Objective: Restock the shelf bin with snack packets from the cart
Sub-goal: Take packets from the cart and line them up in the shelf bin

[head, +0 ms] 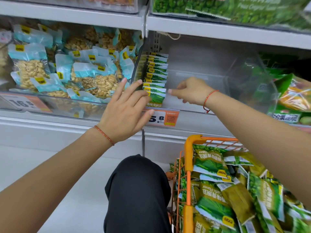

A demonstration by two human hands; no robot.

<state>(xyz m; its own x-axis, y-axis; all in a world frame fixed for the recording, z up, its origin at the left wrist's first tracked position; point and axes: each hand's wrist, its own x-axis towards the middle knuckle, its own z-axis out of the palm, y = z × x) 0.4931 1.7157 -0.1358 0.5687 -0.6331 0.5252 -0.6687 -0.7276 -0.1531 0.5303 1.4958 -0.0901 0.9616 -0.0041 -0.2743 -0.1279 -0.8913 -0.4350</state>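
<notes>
Far left we see a clear bin (50, 105) w/ pale-blue peanut packs (33, 68) heaped inside, an orange price tag (25, 103) on its front reading 16-something; our left forearm comes up from the lower left, a red string bracelet (104, 135) at the wrist; left hand (124, 111) is spread wide, fingers straight, fingertips touching the front of the green snack packets (155, 78), thumb over the edge of the 5.8 price tag (164, 118); those packets stand upright in a tight row, front to back, against the left wall of the clear shelf bin (210, 91); rest of that bin to the right of the row is bare; our right hand (190, 91) is inside the bin just beside the row, fingers curled in a narrow pinch at the right edge of the front packets; whether it truly grips one or only touches, we can't tell; a red string (208, 100) rings that wrist too; below centre, our knee in black trousers (138, 195); to its right the orange cart (188, 157), wire sides, piled w/ more green packets (217, 190) lying loose at all angles, our right forearm crossing above them; far right on the shelf, another bin w/ bigger green and orange bags (292, 95); top shelf above holds more green packs (235, 7).
</notes>
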